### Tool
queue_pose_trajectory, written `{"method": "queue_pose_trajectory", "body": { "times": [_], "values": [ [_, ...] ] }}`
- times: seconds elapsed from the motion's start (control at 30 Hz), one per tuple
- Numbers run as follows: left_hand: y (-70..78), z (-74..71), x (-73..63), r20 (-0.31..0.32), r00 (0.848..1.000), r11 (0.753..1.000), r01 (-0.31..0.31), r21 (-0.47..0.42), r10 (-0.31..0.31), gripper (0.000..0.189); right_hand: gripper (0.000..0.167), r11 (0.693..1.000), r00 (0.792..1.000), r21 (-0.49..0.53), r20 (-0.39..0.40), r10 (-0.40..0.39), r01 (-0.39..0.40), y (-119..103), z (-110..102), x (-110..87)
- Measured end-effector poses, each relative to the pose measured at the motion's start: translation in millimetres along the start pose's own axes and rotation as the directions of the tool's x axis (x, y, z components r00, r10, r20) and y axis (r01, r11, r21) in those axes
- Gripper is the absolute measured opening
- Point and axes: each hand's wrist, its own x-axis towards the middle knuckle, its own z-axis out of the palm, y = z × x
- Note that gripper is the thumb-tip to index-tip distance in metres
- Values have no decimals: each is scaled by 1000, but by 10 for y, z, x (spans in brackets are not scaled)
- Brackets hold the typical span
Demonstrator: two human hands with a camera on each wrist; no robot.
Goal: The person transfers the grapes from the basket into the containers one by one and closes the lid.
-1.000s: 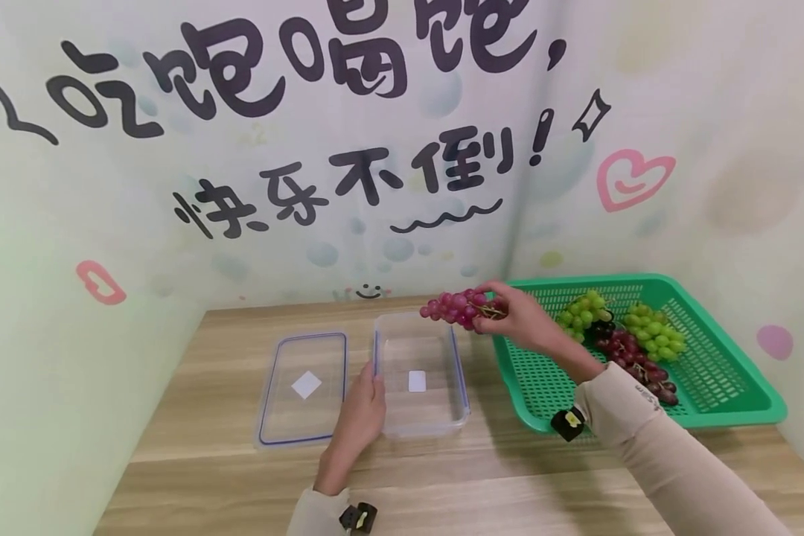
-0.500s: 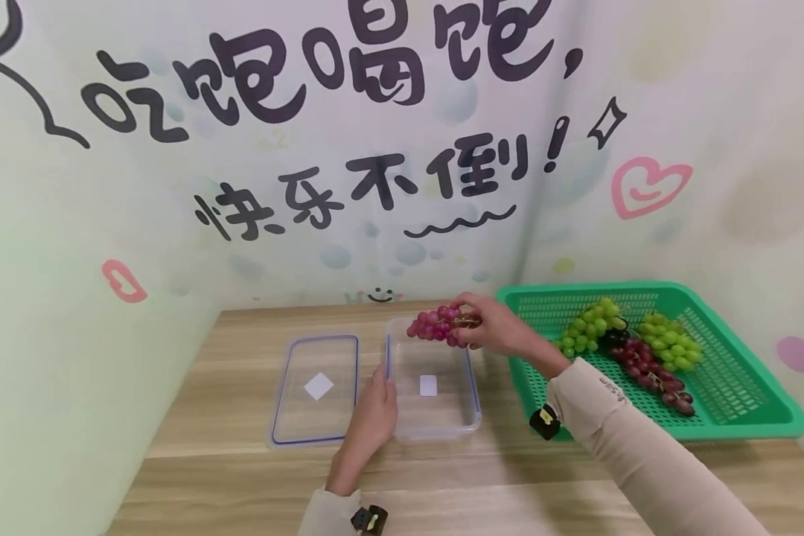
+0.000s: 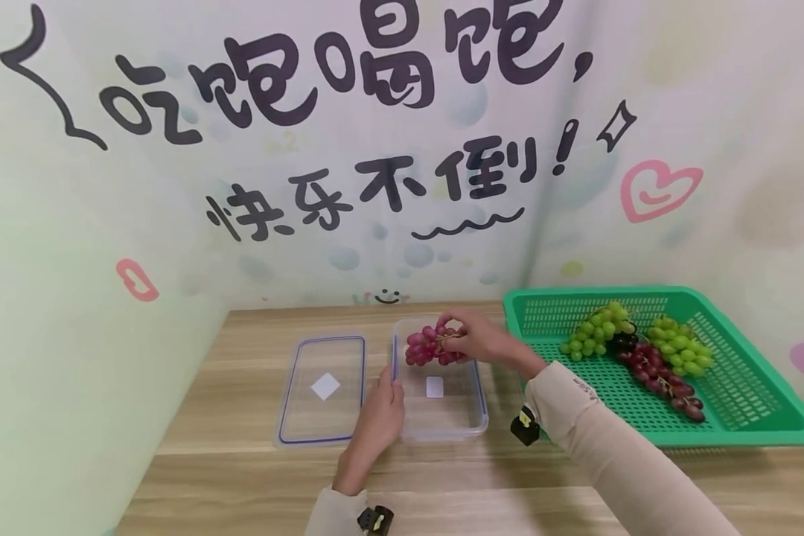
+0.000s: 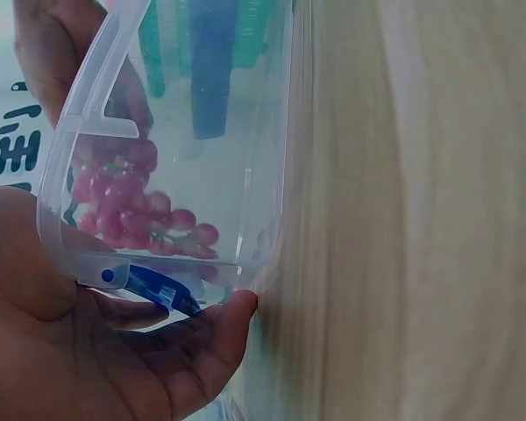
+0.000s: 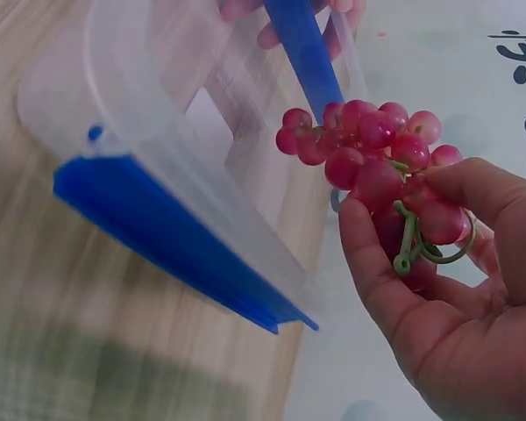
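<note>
A bunch of pink-red grapes [image 3: 423, 345] is held in my right hand [image 3: 476, 339], above the far part of a clear plastic container [image 3: 442, 428]. In the right wrist view the thumb and fingers pinch the grapes [image 5: 377, 180] near the green stem. My left hand [image 3: 378, 413] grips the container's left side. Its curled fingers lie by a blue latch [image 4: 162, 289] in the left wrist view. Through the clear wall there, the grapes [image 4: 123, 206] show. A white label [image 3: 434, 387] is visible at the container's bottom.
A clear lid [image 3: 321, 417] with a blue seal lies left of the container on the wooden table [image 3: 254, 484]. At right, a green basket [image 3: 793, 432] holds green grapes [image 3: 680, 346] and dark red grapes [image 3: 656, 376]. A printed wall [image 3: 335, 283] stands behind.
My right hand has carried the pink-red grapes left and down, from beside the basket to over the container. The left hand stays at the container's side. The head view has shifted slightly.
</note>
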Motion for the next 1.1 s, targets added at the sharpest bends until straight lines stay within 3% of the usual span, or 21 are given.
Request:
{"method": "queue_pose_trajectory", "body": {
  "times": [0.27,0.4,0.5,0.6,0.7,0.9,1.1],
  "values": [
    [11,21,-5,2,1000,1000,15,9,-15,44,23,993,993,11,-29,117,-116,60,109,74],
    [16,18,-8,6,1000,1000,23,11,-24,45,29,987,991,-118,-100,93,-105,65,140,99],
    [14,16,-10,10,1000,1000,29,5,-29,46,38,959,988,-273,-151,40,-81,55,159,120],
    [12,13,-12,17,999,999,39,1,-39,47,49,928,984,-367,-177,-6,-60,53,175,132],
    [8,10,-10,20,999,999,37,3,-37,47,50,912,983,-407,-181,-31,-46,52,188,139],
    [1,-1,-4,21,999,999,33,7,-33,47,36,888,984,-460,-168,-62,-23,38,201,146],
    [-5,-5,-5,10,1000,1000,28,11,-28,47,41,860,982,-506,-184,-40,-60,36,225,128]
  ]
}}
